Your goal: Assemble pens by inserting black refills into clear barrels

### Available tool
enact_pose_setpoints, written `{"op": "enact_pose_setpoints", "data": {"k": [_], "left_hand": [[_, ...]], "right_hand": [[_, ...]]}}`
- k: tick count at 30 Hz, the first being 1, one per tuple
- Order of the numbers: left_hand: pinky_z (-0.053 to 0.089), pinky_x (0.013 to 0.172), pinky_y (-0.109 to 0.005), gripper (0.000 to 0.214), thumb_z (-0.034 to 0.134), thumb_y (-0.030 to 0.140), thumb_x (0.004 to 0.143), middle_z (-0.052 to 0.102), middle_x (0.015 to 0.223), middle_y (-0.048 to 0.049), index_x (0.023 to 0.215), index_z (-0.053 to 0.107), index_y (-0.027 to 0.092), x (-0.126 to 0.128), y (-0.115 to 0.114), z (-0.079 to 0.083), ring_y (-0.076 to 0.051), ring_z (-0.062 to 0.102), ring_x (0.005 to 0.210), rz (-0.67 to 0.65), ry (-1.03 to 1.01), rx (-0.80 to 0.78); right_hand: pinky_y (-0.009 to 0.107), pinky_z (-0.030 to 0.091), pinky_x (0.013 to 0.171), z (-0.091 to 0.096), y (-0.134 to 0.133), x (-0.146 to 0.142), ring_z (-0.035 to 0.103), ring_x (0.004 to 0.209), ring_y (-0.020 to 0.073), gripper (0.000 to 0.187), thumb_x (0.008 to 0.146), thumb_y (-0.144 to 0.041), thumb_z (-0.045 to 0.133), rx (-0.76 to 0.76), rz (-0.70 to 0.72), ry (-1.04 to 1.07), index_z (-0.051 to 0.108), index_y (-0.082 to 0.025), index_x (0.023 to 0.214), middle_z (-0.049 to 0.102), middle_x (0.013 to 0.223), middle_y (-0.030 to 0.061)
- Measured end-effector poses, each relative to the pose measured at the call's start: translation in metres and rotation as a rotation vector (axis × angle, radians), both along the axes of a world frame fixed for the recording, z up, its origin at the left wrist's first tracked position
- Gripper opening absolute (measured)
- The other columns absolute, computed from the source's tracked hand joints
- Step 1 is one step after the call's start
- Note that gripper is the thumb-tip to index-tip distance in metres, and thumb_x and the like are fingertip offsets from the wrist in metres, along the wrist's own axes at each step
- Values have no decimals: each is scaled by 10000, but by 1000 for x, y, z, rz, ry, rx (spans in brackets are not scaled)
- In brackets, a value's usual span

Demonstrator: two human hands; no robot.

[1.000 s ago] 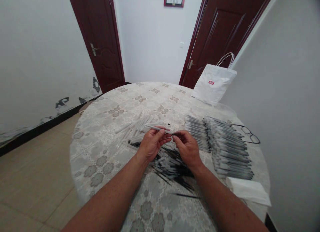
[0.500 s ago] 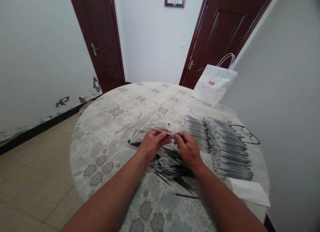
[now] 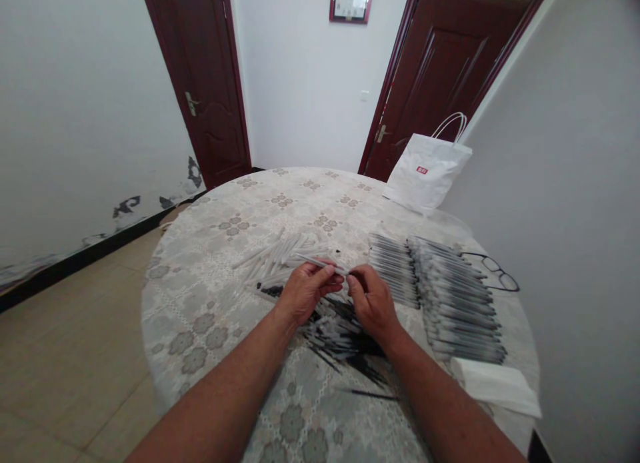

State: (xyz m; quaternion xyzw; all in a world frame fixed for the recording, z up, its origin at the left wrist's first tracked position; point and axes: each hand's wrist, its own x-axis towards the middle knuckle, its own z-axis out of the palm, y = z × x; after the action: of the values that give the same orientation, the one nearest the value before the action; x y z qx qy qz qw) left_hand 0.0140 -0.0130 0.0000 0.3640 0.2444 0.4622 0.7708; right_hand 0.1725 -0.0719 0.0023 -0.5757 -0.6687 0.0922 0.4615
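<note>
My left hand (image 3: 306, 291) is closed round a slim, pale pen barrel (image 3: 311, 259), which points up and to the left. At the barrel's right end, the fingertips of my right hand (image 3: 373, 302) are pinched together; whatever they hold there is hidden. Below and between the hands lies a loose heap of dark-filled pen refills (image 3: 345, 336). Beyond my left hand, white pen barrels (image 3: 285, 250) are scattered in a pile. Small black pen parts (image 3: 273, 290) sit beside my left wrist.
Right of my hands, pens lie in a neat row (image 3: 395, 270) and a larger stack (image 3: 463, 310). Eyeglasses (image 3: 493, 270), a folded white packet (image 3: 495, 386) and a white paper bag (image 3: 427, 173) rest on the round table's patterned cloth (image 3: 200, 336). One refill (image 3: 373, 394) lies apart near me.
Both hands stay together at the pen barrel, and my right hand has turned very slightly. The whole view has shifted a little downward in the picture.
</note>
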Motion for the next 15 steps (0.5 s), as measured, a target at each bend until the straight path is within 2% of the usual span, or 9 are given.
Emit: {"op": "enact_pose_setpoints", "data": {"k": [3,5,7,9,11,13,15], "left_hand": [[583,747,-334,309,807,285,739,731,839,-77,954,653,125,0,-1,-1,-178,705,750,-26,9,3],[583,748,-335,314,808,293,738,730,836,-78,953,655,123,0,-1,-1,-178,704,750,-28,18,6],[582,751,-333,312,804,304,743,730,832,-79,949,658,121,0,-1,0,-176,703,750,-15,20,6],[582,748,-329,315,803,313,743,729,828,-81,947,660,119,0,-1,0,-173,700,749,6,16,5],[583,745,-327,318,804,312,742,728,829,-82,948,659,117,0,-1,0,-174,700,753,13,14,2],[583,745,-325,317,805,304,741,726,829,-81,950,656,116,0,-1,0,-173,701,754,11,16,-4],[584,743,-326,317,809,295,737,724,824,-75,950,653,119,0,-1,0,-174,703,751,7,21,-6]], "right_hand": [[263,409,646,-2,0,2,568,641,143,315,1004,-366,402,-66,18,-16,561,-217,777,600,684,-5],[259,404,624,-3,0,3,561,611,138,382,1023,-375,348,-102,27,28,550,-217,738,586,649,-10],[259,416,630,-4,-1,4,568,612,140,349,1023,-378,340,-98,16,78,572,-217,818,589,652,-15],[264,437,653,-5,-1,4,586,644,146,234,995,-386,415,-60,1,105,571,-213,971,625,731,-9],[270,452,676,-4,-1,4,600,682,151,219,951,-386,505,-23,-2,99,541,-210,1076,657,843,12],[274,450,688,-3,-1,3,602,701,155,198,944,-370,516,-17,9,58,548,-211,1058,661,872,22],[274,433,686,-2,-1,2,590,696,158,176,969,-357,469,-33,18,3,573,-216,953,644,795,13]]}}
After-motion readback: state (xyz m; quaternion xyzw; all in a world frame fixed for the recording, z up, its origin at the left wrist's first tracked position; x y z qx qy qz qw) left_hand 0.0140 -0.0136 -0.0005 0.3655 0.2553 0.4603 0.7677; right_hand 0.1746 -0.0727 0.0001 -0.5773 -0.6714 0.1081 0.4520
